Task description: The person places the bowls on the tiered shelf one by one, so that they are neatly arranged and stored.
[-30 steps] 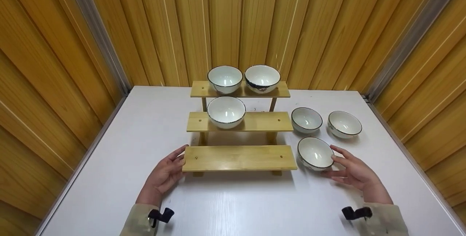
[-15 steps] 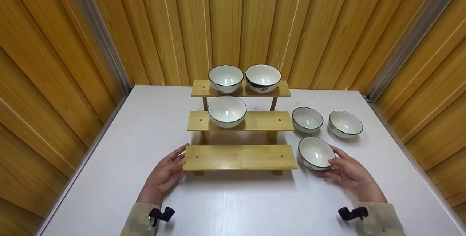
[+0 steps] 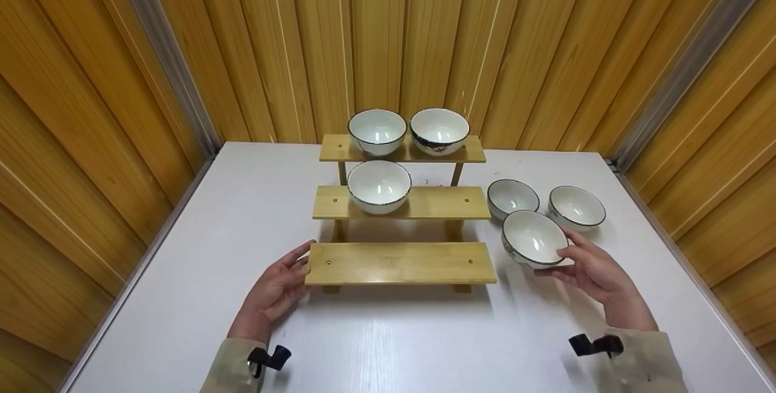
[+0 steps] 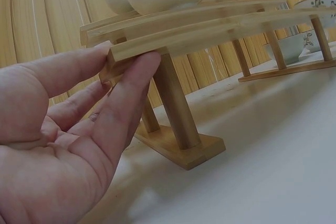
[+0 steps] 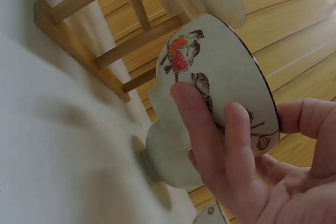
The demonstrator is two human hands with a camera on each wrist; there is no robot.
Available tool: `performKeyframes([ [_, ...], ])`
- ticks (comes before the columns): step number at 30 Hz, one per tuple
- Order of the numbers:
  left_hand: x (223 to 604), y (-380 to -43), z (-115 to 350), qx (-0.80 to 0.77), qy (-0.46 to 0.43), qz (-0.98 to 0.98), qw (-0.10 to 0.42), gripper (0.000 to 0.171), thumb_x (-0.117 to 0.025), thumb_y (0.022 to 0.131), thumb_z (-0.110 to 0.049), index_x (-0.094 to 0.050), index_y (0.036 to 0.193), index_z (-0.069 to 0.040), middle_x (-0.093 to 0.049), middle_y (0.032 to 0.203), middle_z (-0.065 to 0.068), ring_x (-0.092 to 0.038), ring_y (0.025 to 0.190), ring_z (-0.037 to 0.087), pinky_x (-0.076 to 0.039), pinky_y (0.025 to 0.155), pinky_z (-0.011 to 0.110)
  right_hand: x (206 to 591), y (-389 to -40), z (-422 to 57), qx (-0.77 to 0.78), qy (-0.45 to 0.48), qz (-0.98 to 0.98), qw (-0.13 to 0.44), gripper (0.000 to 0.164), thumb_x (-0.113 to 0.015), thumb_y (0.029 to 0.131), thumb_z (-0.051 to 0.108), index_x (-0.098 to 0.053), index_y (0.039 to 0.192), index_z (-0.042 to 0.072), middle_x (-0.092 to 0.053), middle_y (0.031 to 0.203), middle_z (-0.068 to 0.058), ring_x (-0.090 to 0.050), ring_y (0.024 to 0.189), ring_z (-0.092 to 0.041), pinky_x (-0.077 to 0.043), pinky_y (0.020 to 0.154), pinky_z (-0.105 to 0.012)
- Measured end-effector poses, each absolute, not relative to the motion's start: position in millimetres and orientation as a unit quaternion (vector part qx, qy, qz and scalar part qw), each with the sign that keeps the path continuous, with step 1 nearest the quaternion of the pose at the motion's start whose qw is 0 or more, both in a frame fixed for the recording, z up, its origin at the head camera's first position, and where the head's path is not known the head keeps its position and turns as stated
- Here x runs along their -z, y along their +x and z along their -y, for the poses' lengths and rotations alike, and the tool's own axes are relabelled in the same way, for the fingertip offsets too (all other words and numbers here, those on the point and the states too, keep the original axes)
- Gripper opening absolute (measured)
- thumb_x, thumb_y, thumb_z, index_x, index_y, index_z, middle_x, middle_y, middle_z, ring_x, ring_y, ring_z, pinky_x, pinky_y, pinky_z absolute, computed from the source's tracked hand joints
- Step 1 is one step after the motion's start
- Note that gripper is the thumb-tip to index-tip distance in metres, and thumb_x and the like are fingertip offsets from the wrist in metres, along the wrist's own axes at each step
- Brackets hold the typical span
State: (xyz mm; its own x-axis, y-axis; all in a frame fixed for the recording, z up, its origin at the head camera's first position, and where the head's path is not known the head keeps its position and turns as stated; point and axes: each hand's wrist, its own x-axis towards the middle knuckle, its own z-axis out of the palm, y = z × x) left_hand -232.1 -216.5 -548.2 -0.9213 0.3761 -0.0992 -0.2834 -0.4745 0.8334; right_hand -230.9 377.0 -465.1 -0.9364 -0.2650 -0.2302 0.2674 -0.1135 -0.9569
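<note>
My right hand (image 3: 597,275) holds a white bowl (image 3: 533,238) with a dark rim, raised off the table beside the stand's lowest shelf. Up close in the right wrist view, red flowers and brown birds decorate this bowl (image 5: 220,72); fingertips press its outer wall. At the other side, my left hand (image 3: 279,287) grips the left end of the lowest shelf of a three-tier wooden stand (image 3: 400,262). One finger lies under the board and another at its end edge, as the left wrist view shows around the shelf end (image 4: 131,51).
Two bowls, one left (image 3: 377,132) and one right (image 3: 439,131), sit on the top shelf. Another bowl (image 3: 379,187) occupies the middle shelf's left half. On the white table (image 3: 388,344), right of the stand, are two more bowls, a nearer (image 3: 512,196) and a farther-right one (image 3: 576,206). Wood-patterned walls (image 3: 376,35) enclose the table.
My right hand has closed around the bowl's right side and lifted it from the table, slightly away from me and to the right. The left hand keeps its place on the stand.
</note>
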Motion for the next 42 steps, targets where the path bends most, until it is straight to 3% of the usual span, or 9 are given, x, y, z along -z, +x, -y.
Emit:
performKeyframes([
  [2,549,-232,217,-0.857,0.056,-0.475,0.192,0.068,-0.052,0.103,0.004,-0.024,0.163,-0.007,-0.060,0.139,0.000,-0.066,0.123,0.017,-0.058,0.099,0.029,456,-232,-374,0.757,-0.019,-0.626,0.184,0.057,-0.042,0.107,0.004,-0.029,0.155,0.032,-0.054,0.124,-0.004,-0.077,0.098,-0.031,-0.062,0.089,-0.027],
  [8,548,-232,217,-0.859,0.044,-0.473,0.192,0.071,-0.055,0.102,0.004,-0.021,0.164,-0.006,-0.061,0.138,0.000,-0.066,0.121,0.016,-0.059,0.096,0.027,431,-242,-362,0.781,-0.070,-0.589,0.195,0.051,-0.037,0.107,0.000,-0.033,0.151,0.025,-0.060,0.125,0.000,-0.077,0.098,-0.035,-0.061,0.092,-0.029],
  [14,547,-232,217,-0.861,0.046,-0.466,0.198,0.070,-0.052,0.103,0.005,-0.020,0.164,-0.006,-0.061,0.138,0.000,-0.066,0.122,0.016,-0.058,0.097,0.029,411,-257,-342,0.762,-0.067,-0.614,0.194,0.067,-0.038,0.107,0.003,-0.002,0.163,0.010,-0.059,0.124,-0.001,-0.078,0.096,-0.031,-0.061,0.091,-0.027],
  [23,549,-232,217,-0.859,0.054,-0.470,0.196,0.065,-0.053,0.103,0.004,-0.028,0.162,-0.009,-0.061,0.136,0.000,-0.066,0.121,0.016,-0.058,0.098,0.029,391,-275,-323,0.763,-0.044,-0.617,0.185,0.064,-0.039,0.106,0.002,-0.013,0.163,0.014,-0.053,0.130,-0.003,-0.077,0.096,-0.024,-0.062,0.087,-0.028],
  [27,550,-233,217,-0.862,0.056,-0.466,0.195,0.062,-0.053,0.103,0.004,-0.033,0.160,-0.011,-0.061,0.137,0.001,-0.066,0.122,0.016,-0.058,0.099,0.029,385,-282,-312,0.754,-0.040,-0.628,0.186,0.059,-0.042,0.104,0.002,-0.025,0.159,0.017,-0.046,0.134,-0.006,-0.076,0.096,-0.018,-0.063,0.085,-0.028],
  [30,551,-232,217,-0.862,0.055,-0.466,0.193,0.061,-0.053,0.103,0.003,-0.035,0.159,-0.011,-0.061,0.137,0.001,-0.066,0.122,0.016,-0.058,0.098,0.029,383,-288,-301,0.755,-0.045,-0.626,0.189,0.053,-0.042,0.104,0.001,-0.033,0.154,0.016,-0.050,0.130,-0.004,-0.075,0.096,-0.019,-0.063,0.084,-0.029],
  [36,550,-232,215,-0.858,0.043,-0.476,0.187,0.065,-0.053,0.103,0.004,-0.029,0.162,-0.010,-0.057,0.140,0.003,-0.064,0.124,0.017,-0.057,0.101,0.030,383,-300,-278,0.751,-0.045,-0.628,0.200,0.062,-0.040,0.103,0.000,-0.024,0.161,0.010,-0.055,0.126,-0.003,-0.077,0.090,-0.024,-0.064,0.084,-0.030],
  [42,548,-232,215,-0.860,0.027,-0.474,0.189,0.068,-0.053,0.102,0.005,-0.025,0.163,-0.008,-0.058,0.141,0.003,-0.064,0.125,0.018,-0.057,0.101,0.030,383,-312,-255,0.740,-0.039,-0.636,0.215,0.067,-0.040,0.103,0.001,-0.015,0.165,0.009,-0.054,0.124,-0.004,-0.074,0.088,-0.018,-0.063,0.078,-0.025],
])
